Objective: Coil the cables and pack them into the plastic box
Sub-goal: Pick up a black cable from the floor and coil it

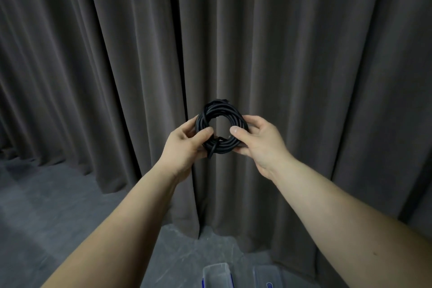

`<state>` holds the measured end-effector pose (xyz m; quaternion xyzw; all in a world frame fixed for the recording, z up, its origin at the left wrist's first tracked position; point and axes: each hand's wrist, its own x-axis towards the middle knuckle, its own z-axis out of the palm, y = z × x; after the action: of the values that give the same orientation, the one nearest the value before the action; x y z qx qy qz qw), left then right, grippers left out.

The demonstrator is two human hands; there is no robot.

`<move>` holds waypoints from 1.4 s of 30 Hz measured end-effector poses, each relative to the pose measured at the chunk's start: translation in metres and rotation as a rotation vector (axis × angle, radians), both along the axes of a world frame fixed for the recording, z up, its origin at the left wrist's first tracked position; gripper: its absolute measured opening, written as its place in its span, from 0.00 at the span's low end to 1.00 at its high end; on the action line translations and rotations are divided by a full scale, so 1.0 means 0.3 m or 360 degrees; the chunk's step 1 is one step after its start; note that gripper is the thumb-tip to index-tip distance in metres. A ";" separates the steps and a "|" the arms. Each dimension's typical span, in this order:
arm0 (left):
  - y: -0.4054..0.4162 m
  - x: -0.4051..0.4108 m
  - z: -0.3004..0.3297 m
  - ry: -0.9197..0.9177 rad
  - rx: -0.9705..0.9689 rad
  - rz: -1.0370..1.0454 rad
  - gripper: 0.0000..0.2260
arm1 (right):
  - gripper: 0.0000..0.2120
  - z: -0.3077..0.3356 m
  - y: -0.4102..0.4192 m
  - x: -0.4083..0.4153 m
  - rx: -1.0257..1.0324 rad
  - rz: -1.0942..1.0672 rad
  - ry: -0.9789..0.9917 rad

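Left hand point(184, 142) has its thumb hooked through the hole of the black cable coil point(221, 128), fingers wrapped behind the left side. Right hand point(257, 140) pinches the right side of the ring, thumb on the front, fingers behind. The coil's up in the air between them, in front of a grey curtain point(304, 54), well above the floor point(46, 206).

My guess on handling: light, rubbery, springy, so the loops will try to fan out once you ease off. A loose end pokes out bottom left, so I'd clamp across all the turns right there.

Clear plastic box point(217, 275) sits at the bottom edge, with what may be its lid point(268, 277) just to the right. No readable writing anywhere.
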<state>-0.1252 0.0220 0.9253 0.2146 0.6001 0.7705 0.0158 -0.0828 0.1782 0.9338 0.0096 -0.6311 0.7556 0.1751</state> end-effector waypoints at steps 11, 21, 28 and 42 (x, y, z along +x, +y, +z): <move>0.134 -0.024 -0.262 -0.0295 -0.0023 0.0101 0.10 | 0.20 -0.247 0.092 -0.008 -0.0158 -0.0135 -0.0231; 0.405 0.070 -0.599 -0.0630 -0.0202 0.0358 0.13 | 0.21 -0.625 0.372 -0.003 -0.0255 0.0002 -0.0562; 0.543 0.106 -0.933 -0.0841 -0.0364 0.0496 0.17 | 0.15 -0.976 0.529 0.002 -0.0229 0.0073 -0.0753; 0.584 0.168 -1.913 -0.1313 -0.0698 0.0050 0.08 | 0.13 -1.980 0.561 0.164 -0.0294 -0.0356 -0.1277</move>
<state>-0.0748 0.1971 0.3514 -0.1273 0.6956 0.6465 0.2864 -0.0337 0.3464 0.3399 -0.3694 -0.5760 0.7292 -0.0033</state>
